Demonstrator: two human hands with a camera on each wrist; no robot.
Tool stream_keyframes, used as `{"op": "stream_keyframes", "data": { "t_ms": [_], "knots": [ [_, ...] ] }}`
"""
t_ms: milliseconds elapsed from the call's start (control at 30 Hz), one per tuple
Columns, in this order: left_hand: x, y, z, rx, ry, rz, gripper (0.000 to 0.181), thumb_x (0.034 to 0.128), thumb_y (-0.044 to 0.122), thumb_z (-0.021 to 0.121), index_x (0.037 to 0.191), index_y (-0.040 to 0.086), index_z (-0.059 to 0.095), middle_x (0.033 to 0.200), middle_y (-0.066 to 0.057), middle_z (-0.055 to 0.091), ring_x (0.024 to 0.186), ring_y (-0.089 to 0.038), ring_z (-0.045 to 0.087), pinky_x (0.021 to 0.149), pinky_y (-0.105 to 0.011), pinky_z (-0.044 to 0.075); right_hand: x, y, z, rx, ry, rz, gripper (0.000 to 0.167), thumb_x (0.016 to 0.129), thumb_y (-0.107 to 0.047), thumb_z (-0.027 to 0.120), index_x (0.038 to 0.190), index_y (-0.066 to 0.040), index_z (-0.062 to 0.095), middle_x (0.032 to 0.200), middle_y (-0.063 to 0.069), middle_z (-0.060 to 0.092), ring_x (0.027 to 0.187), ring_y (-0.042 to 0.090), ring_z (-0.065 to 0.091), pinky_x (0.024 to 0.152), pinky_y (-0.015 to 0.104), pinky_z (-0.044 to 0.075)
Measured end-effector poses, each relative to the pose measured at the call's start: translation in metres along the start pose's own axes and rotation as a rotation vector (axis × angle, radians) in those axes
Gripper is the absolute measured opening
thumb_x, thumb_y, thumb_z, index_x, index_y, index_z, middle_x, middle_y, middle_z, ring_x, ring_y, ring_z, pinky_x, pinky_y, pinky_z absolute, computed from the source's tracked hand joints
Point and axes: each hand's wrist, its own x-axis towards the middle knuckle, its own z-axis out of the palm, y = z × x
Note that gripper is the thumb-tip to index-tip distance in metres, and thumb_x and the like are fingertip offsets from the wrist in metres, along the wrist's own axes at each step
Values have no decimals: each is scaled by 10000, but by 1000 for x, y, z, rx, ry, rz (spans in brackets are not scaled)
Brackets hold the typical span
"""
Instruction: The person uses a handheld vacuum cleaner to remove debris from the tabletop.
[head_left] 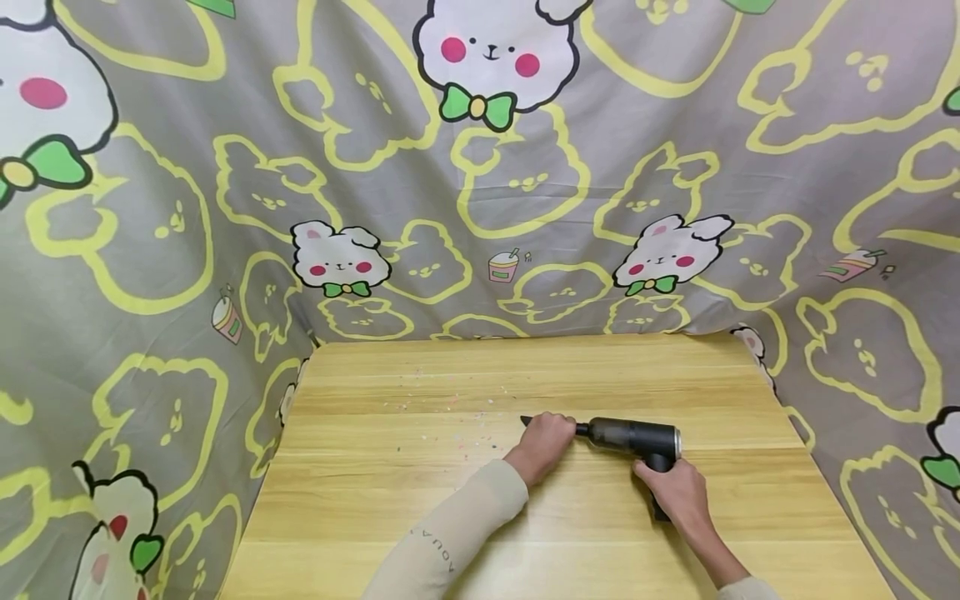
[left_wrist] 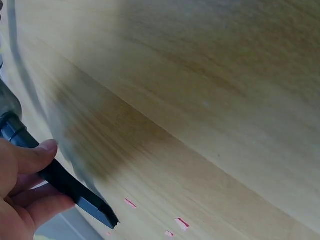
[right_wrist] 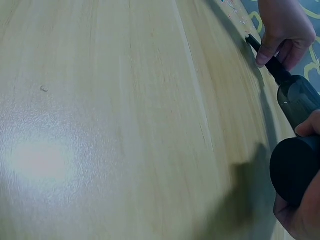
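Worktop: pale wood-grain boards [head_left: 322, 500]; a bright reflection [right_wrist: 40, 162] shows in the right wrist view.
Room: grey cloth [head_left: 517, 287] printed with rabbits and yellow outlines hangs along the back, left and right edges.
Scraps: tiny coloured bits [left_wrist: 182, 223] scattered left of centre, towards the back edge.
Handheld vacuum: black, right of centre [head_left: 633, 436], its nozzle [left_wrist: 82, 195] aimed towards the left edge, near the scraps; contact with the wood cannot be told.
Left hand: thumb and fingers pinch the nozzle [head_left: 546, 442].
Right hand: wrapped round the vacuum's handle [head_left: 677, 492].
Edges: wide stretches of wood separate vacuum from right edge and scraps from left; front edge out of view.
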Motion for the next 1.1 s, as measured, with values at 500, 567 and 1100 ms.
{"op": "stream_keyframes", "data": {
  "t_ms": [500, 567, 1100],
  "knots": [
    [2, -11, 5, 17, 96, -14, 172, 848, 3, 759, 794, 167, 745, 690, 58, 729, 595, -54, 687, 537, -173, 572, 3, -9, 9, 8, 41, -3, 533, 858, -453, 768, 929, 46, 596, 784, 164, 631, 659, 251, 583, 519, 308, 448],
    [3, -13, 6, 16, 80, -18, 178, 866, 0, 748, 803, 166, 751, 694, 57, 732, 603, -57, 694, 541, -182, 577, 4, -11, 10, 13, 42, -5, 531, 858, -454, 771, 928, 44, 598, 783, 162, 632, 661, 251, 580, 524, 309, 445],
    [10, -23, 9, -1, 42, -16, 175, 937, 13, 714, 888, 174, 764, 751, 47, 748, 652, -54, 711, 579, -179, 591, 10, -15, 14, 21, 67, -21, 516, 872, -453, 750, 913, 41, 606, 776, 166, 641, 643, 244, 572, 527, 301, 441]
  ]
}}
